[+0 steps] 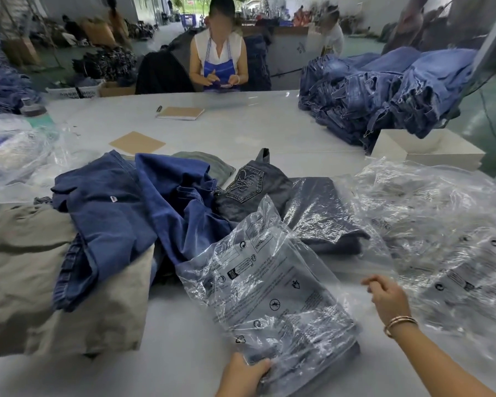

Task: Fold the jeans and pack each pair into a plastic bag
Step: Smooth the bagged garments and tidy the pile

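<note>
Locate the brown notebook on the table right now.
In the head view the brown notebook lies flat at the far middle of the white table, a pen beside its left end, just in front of the seated person in the blue apron.

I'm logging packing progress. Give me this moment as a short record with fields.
left hand: grips the near end of the bagged jeans
right hand: fingers loosely curled, holds nothing, above the table
unpacked: blue jeans and grey jeans heaped behind
spare bags: at right
</note>
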`<state>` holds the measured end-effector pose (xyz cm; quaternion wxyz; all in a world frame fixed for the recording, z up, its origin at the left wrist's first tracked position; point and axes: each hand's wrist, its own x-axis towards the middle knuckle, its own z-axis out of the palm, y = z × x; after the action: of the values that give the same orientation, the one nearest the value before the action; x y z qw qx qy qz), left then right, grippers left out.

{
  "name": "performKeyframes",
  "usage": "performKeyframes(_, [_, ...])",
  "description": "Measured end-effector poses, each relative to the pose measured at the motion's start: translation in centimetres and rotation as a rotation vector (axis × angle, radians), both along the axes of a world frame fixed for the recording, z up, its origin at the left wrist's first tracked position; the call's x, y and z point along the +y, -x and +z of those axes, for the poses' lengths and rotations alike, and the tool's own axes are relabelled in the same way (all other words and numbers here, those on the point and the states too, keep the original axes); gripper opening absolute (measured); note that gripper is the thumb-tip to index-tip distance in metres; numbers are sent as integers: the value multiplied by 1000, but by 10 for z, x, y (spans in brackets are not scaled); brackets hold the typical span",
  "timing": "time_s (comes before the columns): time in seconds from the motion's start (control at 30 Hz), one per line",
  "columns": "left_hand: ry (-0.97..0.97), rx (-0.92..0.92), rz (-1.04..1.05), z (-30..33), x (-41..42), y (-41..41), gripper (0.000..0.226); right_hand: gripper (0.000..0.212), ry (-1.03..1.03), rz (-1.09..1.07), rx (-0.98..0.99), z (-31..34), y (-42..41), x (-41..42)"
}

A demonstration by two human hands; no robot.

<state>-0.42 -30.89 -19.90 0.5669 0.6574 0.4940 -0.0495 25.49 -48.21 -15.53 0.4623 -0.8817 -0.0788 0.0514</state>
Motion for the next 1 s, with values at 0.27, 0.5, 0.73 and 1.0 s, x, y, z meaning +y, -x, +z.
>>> performKeyframes(0.27, [149,-181,54,15,-6,-9,16,20,610,369,380,-8,17,37])
performKeyframes(0.5, [97,-534,263,100,37,-26,16,14,-60,291,494,82,8,58])
performKeyframes(0.73, [339,-547,220,226,100,-37,31,33,-683,118,514,195,-2,96])
performKeyframes(1.0, [-43,-343,124,264,165,-17,39,31,-1054,206,642,254,15,99])
